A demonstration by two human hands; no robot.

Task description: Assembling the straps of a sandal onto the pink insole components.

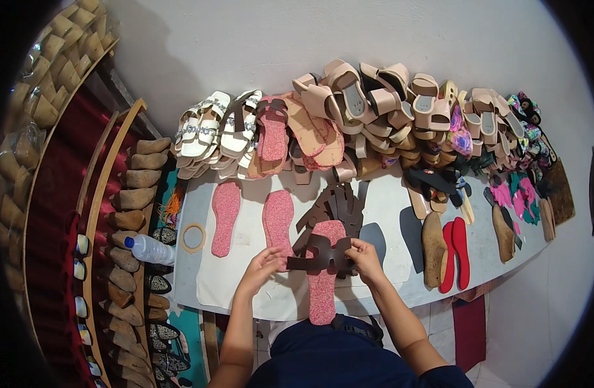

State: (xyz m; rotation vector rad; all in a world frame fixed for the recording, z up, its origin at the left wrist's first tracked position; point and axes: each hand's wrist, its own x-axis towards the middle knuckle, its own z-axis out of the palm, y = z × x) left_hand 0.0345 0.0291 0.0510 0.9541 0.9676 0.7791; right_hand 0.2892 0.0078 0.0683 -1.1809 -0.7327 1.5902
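A dark brown cut-out sandal strap [319, 261] lies across a pink speckled insole [322, 297] in front of me. My right hand [367, 260] is closed on the strap's right end, thumb and fingers pinching it beside the insole. Close by the strap's left end, my left hand [264, 268] has its fingers stretched out and apart. Whether its fingertips touch the strap is hard to see. Behind the insole lies a pile of more brown straps [336, 205]. Two other pink insoles, a far-left one [226, 216] and a nearer one [277, 216], rest flat on the pale sheet.
Piled along the wall are white sandals [203, 129] and beige heeled sandals [352, 90]. To the right lie a wooden shoe last [434, 249] and red soles [462, 252]. A tape roll [193, 237] and a water bottle [149, 249] are at left, by a rack of lasts [132, 197].
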